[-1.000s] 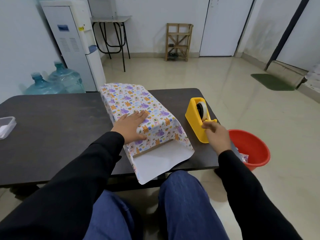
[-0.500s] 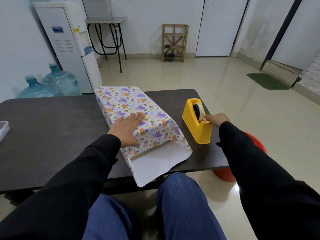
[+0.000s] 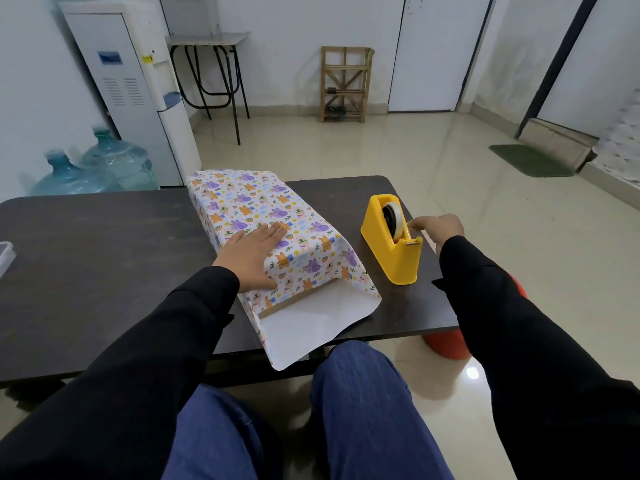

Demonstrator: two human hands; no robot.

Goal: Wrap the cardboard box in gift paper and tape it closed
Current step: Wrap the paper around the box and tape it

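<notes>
The cardboard box lies on the dark table (image 3: 86,258), covered by patterned gift paper (image 3: 256,209); a strip of brown box edge (image 3: 298,296) shows at the near open end, where the paper's white inside sticks out over the table edge. My left hand (image 3: 251,256) rests flat on top of the paper, fingers straight. A yellow tape dispenser (image 3: 391,244) stands to the right of the box. My right hand (image 3: 434,226) reaches to the dispenser's cutter end, fingertips pinching at the tape end.
A clear plastic container (image 3: 5,256) sits at the table's left edge. A red bucket (image 3: 446,344) stands on the floor under the table's right corner, mostly hidden by my right sleeve. Water bottles (image 3: 104,164) and a dispenser (image 3: 135,81) stand behind the table.
My right hand moved from the near side of the tape dispenser to its right side and now pinches at the tape end. My left hand stayed flat on the paper.
</notes>
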